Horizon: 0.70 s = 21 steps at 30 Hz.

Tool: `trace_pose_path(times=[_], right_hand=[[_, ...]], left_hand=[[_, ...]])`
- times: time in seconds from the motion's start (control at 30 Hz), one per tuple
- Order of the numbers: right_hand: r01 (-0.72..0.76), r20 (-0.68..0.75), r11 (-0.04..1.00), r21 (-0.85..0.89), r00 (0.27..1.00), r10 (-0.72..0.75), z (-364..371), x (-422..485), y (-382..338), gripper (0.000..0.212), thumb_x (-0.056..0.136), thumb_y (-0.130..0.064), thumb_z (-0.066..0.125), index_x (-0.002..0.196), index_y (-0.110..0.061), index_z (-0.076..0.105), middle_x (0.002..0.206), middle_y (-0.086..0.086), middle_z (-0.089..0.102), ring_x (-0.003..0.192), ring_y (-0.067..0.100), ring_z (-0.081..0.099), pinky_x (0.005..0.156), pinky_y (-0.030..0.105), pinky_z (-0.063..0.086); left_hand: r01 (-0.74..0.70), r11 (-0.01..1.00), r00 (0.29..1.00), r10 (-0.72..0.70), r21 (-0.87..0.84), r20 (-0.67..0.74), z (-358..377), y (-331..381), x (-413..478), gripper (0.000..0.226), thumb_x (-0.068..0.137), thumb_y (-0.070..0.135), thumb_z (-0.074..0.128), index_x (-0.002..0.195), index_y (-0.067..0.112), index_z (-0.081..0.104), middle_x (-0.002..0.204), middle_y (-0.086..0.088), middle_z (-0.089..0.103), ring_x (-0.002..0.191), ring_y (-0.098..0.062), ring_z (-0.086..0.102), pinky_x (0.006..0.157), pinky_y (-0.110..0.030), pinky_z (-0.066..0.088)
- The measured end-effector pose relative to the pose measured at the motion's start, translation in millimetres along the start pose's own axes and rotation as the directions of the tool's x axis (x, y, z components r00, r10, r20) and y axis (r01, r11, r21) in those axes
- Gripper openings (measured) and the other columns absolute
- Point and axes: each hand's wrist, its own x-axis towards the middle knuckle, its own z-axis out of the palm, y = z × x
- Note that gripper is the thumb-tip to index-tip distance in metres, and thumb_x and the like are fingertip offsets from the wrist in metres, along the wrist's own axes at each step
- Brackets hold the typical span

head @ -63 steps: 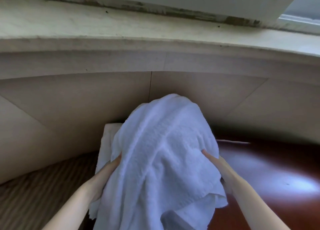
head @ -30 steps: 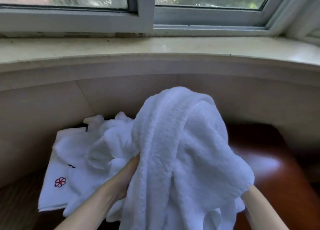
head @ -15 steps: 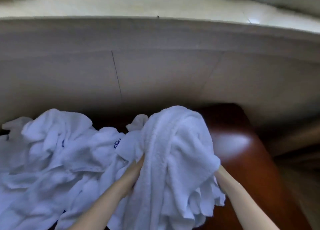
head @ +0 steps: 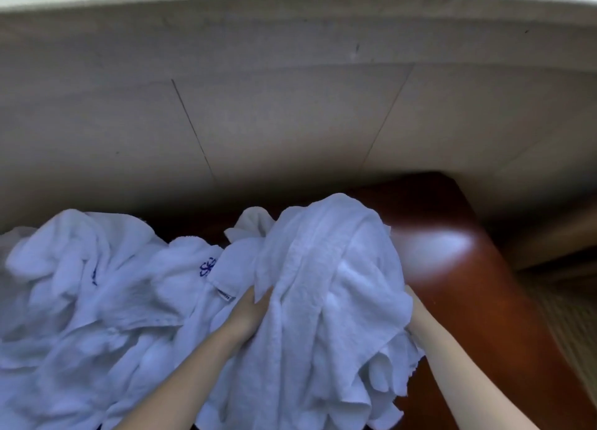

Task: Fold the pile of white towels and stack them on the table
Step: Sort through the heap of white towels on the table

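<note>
Broadly, the pale wall (head: 290, 122) is filling the upper view, and below it the red-brown counter (head: 452, 268) is showing bare only toward 3 o'clock. Across the 9 o'clock side the pile (head: 80, 300) of loose white towels is sprawling, one of them showing a blue flower mark (head: 208, 267). Touching the pile's 3 o'clock edge, the towel (head: 323, 284) is hanging bunched between the two hands, with its long axis running from 12 down to 6 o'clock. The left hand (head: 250, 310) is gripping the towel's 9 o'clock side, its fingers (head: 263, 295) curling into a fold. The right hand (head: 412, 306) is lying against the 3 o'clock side, but its fingers are hiding under the cloth, so I cannot tell whether they are grasping.

Both hands are sitting about level on the towel. Opening it is probably calling for a spread toward 9 and 3 o'clock, and free counter is lying only on the right hand's side.

Compared with two seconds ago, the towel is sitting lower and nearer the counter. The view is also tipping down, so the pile is showing where only one flat towel was showing.
</note>
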Motion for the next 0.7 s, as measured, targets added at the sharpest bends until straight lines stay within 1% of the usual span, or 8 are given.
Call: trace_pose_path(times=[0.1,0.13,0.2,0.27,0.37,0.43,0.57,0.7], right_hand=[[0.092,-0.07,0.99,-0.107,0.992,-0.1,-5.5,-6.8,-25.0,0.014,0.087,0.003,0.047,0.076,-0.005,0.048,0.069,0.012,0.049,0.058,0.024,0.041,0.051,0.027,0.039],[0.132,-0.138,0.976,-0.173,0.978,-0.156,-4.1,-11.2,-39.9,0.007,0.084,0.001,0.051,0.082,-0.006,0.05,0.074,0.012,0.053,0.062,0.026,0.046,0.056,0.03,0.04],[0.242,-0.224,0.937,-0.252,0.927,-0.3,13.2,-27.8,-76.0,0.015,0.081,-0.007,0.052,0.096,-0.008,0.055,0.083,0.011,0.059,0.072,0.029,0.056,0.066,0.037,0.046],[0.406,-0.159,0.87,-0.28,0.874,-0.459,46.5,-47.1,-108.8,0.037,0.083,-0.018,0.05,0.119,-0.013,0.056,0.105,0.005,0.063,0.084,0.023,0.058,0.068,0.034,0.045],[0.595,0.066,0.727,-0.342,0.787,-0.614,122.4,-73.4,-143.4,0.047,0.092,-0.021,0.052,0.138,-0.02,0.044,0.136,0.007,0.05,0.102,0.017,0.051,0.08,0.027,0.034],[0.661,0.219,0.675,-0.328,0.748,-0.626,180.4,-88.4,-149.6,0.05,0.092,-0.025,0.056,0.14,-0.02,0.04,0.139,0.008,0.046,0.12,0.02,0.047,0.084,0.027,0.035],[0.666,0.431,0.694,-0.274,0.73,-0.531,280.9,-108.2,-128.2,0.078,0.084,-0.039,0.067,0.147,-0.02,0.026,0.145,0.008,0.036,0.122,0.019,0.042,0.094,0.029,0.037],[0.597,0.461,0.687,-0.413,0.788,-0.408,349.4,-111.2,-86.5,0.117,0.067,-0.06,0.075,0.151,-0.033,-0.002,0.159,0.009,0.003,0.145,0.033,0.008,0.114,0.051,0.024]], left_hand=[[0.001,0.999,0.999,0.002,0.049,-0.047,-18.1,-4.7,-15.8,0.031,0.091,0.048,0.055,0.112,0.025,0.05,0.104,0.009,0.059,0.092,-0.005,0.058,0.077,-0.017,0.047],[-0.027,0.997,0.996,0.034,0.076,-0.085,-29.8,-8.4,-20.3,0.03,0.091,0.042,0.058,0.113,0.024,0.051,0.104,0.005,0.058,0.092,-0.007,0.056,0.076,-0.017,0.045],[-0.093,0.991,0.972,0.11,0.092,-0.205,-65.1,-10.1,-30.2,0.026,0.092,0.029,0.059,0.116,0.021,0.053,0.101,0.003,0.058,0.09,-0.01,0.054,0.071,-0.018,0.042],[-0.139,0.983,0.927,0.173,0.122,-0.334,-107.3,-15.0,-42.6,0.024,0.093,0.021,0.056,0.117,0.018,0.056,0.098,0.004,0.058,0.087,-0.011,0.055,0.066,-0.017,0.04],[-0.17,0.977,0.822,0.211,0.125,-0.529,-176.9,-36.3,-59.9,0.023,0.093,0.017,0.055,0.116,0.016,0.059,0.098,0.002,0.058,0.084,-0.012,0.057,0.064,-0.015,0.039],[-0.134,0.984,0.761,0.179,0.119,-0.624,-219.7,-55.0,-68.0,0.029,0.091,0.016,0.059,0.12,0.013,0.057,0.108,-0.003,0.057,0.089,-0.017,0.058,0.067,-0.02,0.04],[0.003,0.995,0.687,0.073,0.104,-0.723,-290.2,-109.7,-74.3,0.071,0.083,0.032,0.071,0.143,0.017,0.036,0.14,-0.016,0.034,0.125,-0.033,0.039,0.097,-0.041,0.039],[0.152,0.988,0.73,-0.095,0.025,-0.677,-341.2,-153.4,-63.4,0.112,0.062,0.065,0.075,0.149,0.045,0.008,0.158,-0.009,-0.002,0.144,-0.033,0.007,0.112,-0.052,0.022]])
